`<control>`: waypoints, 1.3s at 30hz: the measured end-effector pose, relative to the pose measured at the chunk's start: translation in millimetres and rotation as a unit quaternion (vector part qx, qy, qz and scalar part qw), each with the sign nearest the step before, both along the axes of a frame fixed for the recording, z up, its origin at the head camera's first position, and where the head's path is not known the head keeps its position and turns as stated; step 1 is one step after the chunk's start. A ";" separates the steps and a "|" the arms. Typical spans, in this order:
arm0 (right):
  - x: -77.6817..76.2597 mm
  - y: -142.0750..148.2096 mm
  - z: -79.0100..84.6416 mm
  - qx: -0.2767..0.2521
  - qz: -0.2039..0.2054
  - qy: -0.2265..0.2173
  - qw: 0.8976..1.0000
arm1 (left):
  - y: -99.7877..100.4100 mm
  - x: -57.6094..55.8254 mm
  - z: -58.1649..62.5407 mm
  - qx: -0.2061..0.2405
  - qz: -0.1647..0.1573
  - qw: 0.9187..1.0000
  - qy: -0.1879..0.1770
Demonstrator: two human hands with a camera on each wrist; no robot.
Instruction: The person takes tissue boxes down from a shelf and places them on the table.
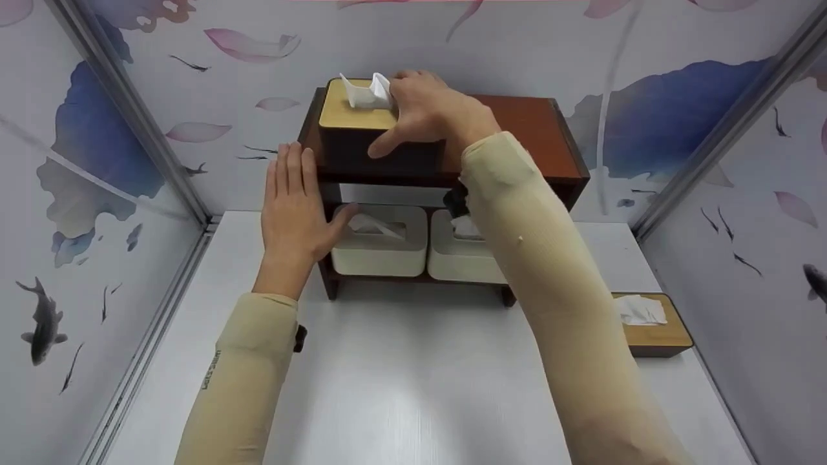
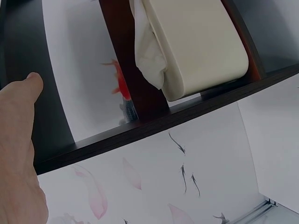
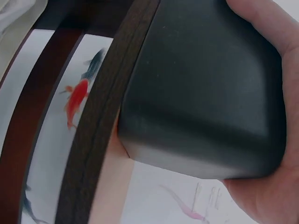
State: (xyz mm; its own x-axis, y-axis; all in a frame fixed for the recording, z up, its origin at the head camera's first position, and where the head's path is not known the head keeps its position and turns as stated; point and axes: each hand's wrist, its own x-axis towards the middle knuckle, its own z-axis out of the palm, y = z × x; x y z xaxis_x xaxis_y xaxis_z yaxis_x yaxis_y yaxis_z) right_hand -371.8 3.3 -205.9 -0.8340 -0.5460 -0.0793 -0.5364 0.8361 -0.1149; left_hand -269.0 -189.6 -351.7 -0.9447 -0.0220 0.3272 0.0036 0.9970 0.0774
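1. Wood-lidded tissue box (image 1: pixel 352 121): directly beneath the right hand (image 1: pixel 426 110), on top of the brown shelf (image 1: pixel 517 135).
2. Best gripped across the black sides, with even pressure front and back, clear of the white tissue (image 1: pixel 371 98) just beside the fingers.
3. Right hand: spread wide over the box's right end, holding it, thumb across the front.
4. Left hand (image 1: pixel 294 206): holding nothing, fingers straight, thumb angled out, beside the shelf's end; contact impossible to tell.

Two wood-topped tissue boxes (image 1: pixel 358 123) show, one in the right hand (image 1: pixel 426 111) and one well to its right; two cream tissue boxes (image 1: pixel 381 259) are below it. There are two hands (image 1: pixel 292 216), two sleeves (image 1: pixel 252 368) behind them, and one shelf (image 1: pixel 517 129) beneath the right hand.
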 end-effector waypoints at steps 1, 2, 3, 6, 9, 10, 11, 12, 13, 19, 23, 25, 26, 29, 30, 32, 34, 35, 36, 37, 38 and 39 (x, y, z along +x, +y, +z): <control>0.9 0.2 -0.1 -0.005 0.000 0.000 1.000 | -0.1 -0.2 0.4 -0.001 0.001 1.000 -0.001; 1.7 0.6 -0.2 -0.009 0.000 0.000 1.000 | -0.2 -0.4 0.5 -0.002 0.002 1.000 -0.001; 2.7 1.0 -0.3 -0.012 0.001 0.001 1.000 | -0.4 -0.6 0.8 -0.004 0.004 1.000 -0.001; 5.2 3.4 -0.6 -0.015 0.009 0.014 1.000 | -0.3 -1.4 0.6 -0.007 0.005 1.000 0.001; 8.4 7.5 -0.7 -0.015 0.018 0.026 0.999 | 0.3 -1.9 -0.5 0.000 0.000 1.000 0.002; 9.7 9.1 -0.6 -0.016 0.021 0.029 0.999 | 0.5 -1.9 -0.8 0.002 -0.002 1.000 0.003; 10.9 10.8 -0.4 -0.018 0.025 0.032 0.999 | 0.6 -1.9 -1.2 0.003 -0.003 1.000 0.004; 12.3 12.4 0.1 -0.020 0.028 0.035 0.999 | 0.5 -2.2 -1.5 0.004 -0.003 1.000 0.006; 14.1 14.1 0.9 -0.021 0.031 0.037 0.999 | 0.4 -2.4 -1.6 0.005 -0.004 1.000 0.008; 26.0 24.7 5.6 -0.025 0.047 0.062 0.997 | 0.7 -3.3 -0.5 0.003 -0.007 1.000 0.013; 34.9 33.9 6.7 -0.024 0.058 0.082 0.995 | 0.5 -3.5 -0.7 0.002 -0.006 1.000 0.009; 39.2 38.7 6.4 -0.024 0.062 0.091 0.994 | 0.3 -2.9 -0.7 0.002 -0.005 1.000 0.010; 41.4 41.4 5.9 -0.026 0.063 0.093 0.993 | 0.3 -2.7 -0.6 0.002 -0.004 1.000 0.011; 47.2 50.8 2.6 -0.039 0.071 0.100 0.992 | 0.2 -1.7 -0.3 -0.002 -0.004 1.000 0.007; 49.0 54.5 1.5 -0.044 0.074 0.102 0.991 | 0.2 -1.4 -0.1 -0.005 -0.003 1.000 0.005; 52.5 62.9 -0.5 -0.056 0.079 0.104 0.990 | 0.4 -1.1 -0.3 -0.006 -0.004 1.000 0.004; 55.9 71.8 -1.6 -0.064 0.084 0.108 0.988 | 0.4 -1.0 -1.1 -0.004 -0.006 1.000 0.006; 57.7 76.1 -2.0 -0.067 0.087 0.111 0.988 | 0.6 -0.9 -1.3 -0.001 -0.007 1.000 0.009; 59.5 80.2 -2.5 -0.069 0.090 0.114 0.987 | 0.7 -0.7 -1.5 0.000 -0.007 1.000 0.012; 61.3 84.1 -3.1 -0.070 0.092 0.116 0.987 | 0.7 -0.8 -1.7 0.003 -0.008 1.000 0.014; 63.3 87.7 -3.6 -0.069 0.092 0.118 0.986 | 0.6 -0.9 -1.8 0.002 -0.008 1.000 0.016; 65.3 91.1 -4.4 -0.068 0.093 0.121 0.986 | 0.5 -1.0 -1.9 0.002 -0.008 1.000 0.015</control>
